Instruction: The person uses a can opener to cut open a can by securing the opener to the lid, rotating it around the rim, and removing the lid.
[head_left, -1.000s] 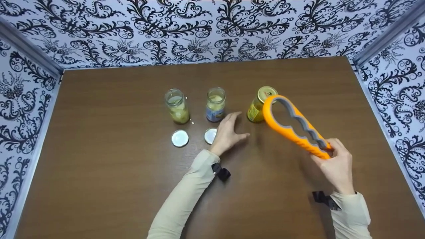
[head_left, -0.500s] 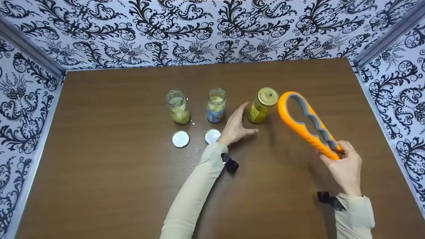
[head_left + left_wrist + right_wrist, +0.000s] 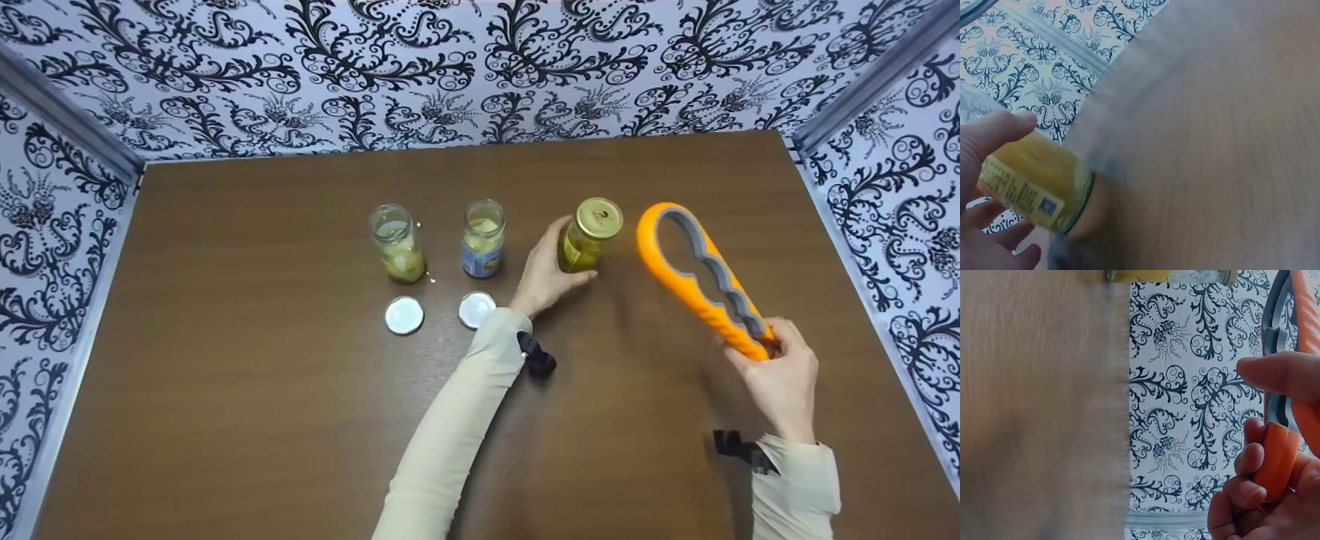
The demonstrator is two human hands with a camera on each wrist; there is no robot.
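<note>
A glass jar [image 3: 581, 251] with a gold lid [image 3: 599, 218], yellow-green contents and a yellow label stands upright on the table. My left hand [image 3: 546, 276] is around its left side, the thumb in front and the fingers behind. In the left wrist view the thumb [image 3: 1002, 129] overlaps the jar [image 3: 1044, 174], while wallpaper shows between the lower fingers and the glass; firm contact cannot be told. My right hand [image 3: 776, 379] holds an orange jar opener [image 3: 679, 289] with a grey scalloped inner edge by its handle end, raised to the right of the jar.
Two lidless jars stand left of the gold-lidded one: a plain jar [image 3: 401, 251] and a blue-labelled jar [image 3: 481, 247]. White-inside lids, the left lid [image 3: 404, 315] and right lid [image 3: 477, 309], lie in front. Patterned walls [image 3: 450, 75] border the brown table [image 3: 247, 375].
My left hand has moved right, away from the blue-labelled jar to around the gold-lidded jar. My right hand has shifted the jar opener right, uncovering the gold lid.
</note>
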